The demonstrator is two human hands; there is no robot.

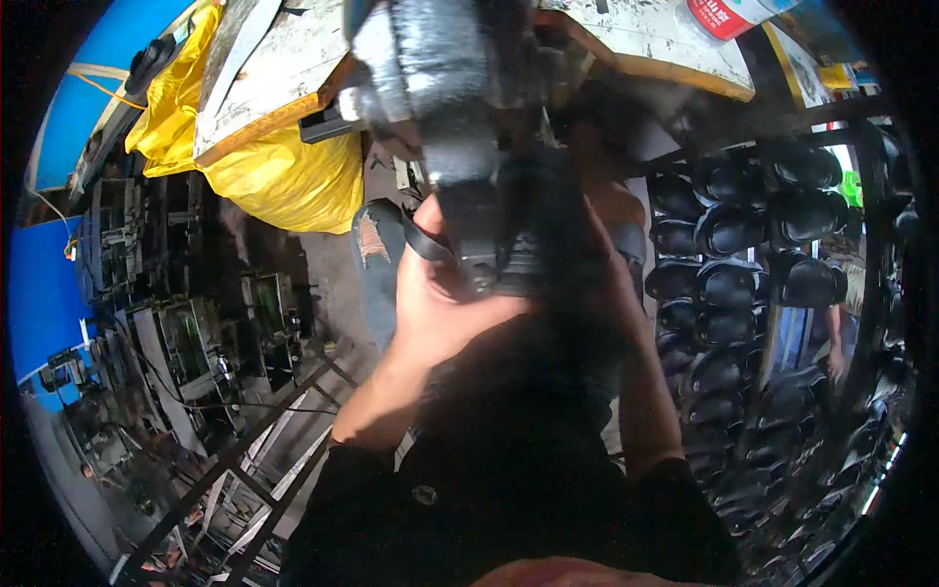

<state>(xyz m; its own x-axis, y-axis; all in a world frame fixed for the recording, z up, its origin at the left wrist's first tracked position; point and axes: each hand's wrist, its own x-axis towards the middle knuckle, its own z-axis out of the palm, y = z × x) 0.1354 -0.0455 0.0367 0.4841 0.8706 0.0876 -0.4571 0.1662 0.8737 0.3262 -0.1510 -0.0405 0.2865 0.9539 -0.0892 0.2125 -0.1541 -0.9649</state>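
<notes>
Yellow bag (279,186): far left, bulging below the bench (293,64)
Machine (440,59): far middle, blurred metal
Left hand (440,298): clamped on the black piece's left side, thumb along its near edge
Black piece (504,259): between both hands, just near of the machine
Right hand (608,259): right of it, shadowed; grip, I can't tell
Bucket (726,14): far right, red and white
Shoes (729,230): right, black, racked in rows

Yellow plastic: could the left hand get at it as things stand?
Probably not: the left hand seems busy with a dark object, and a denim knee shows between hand and yellow plastic.
</notes>
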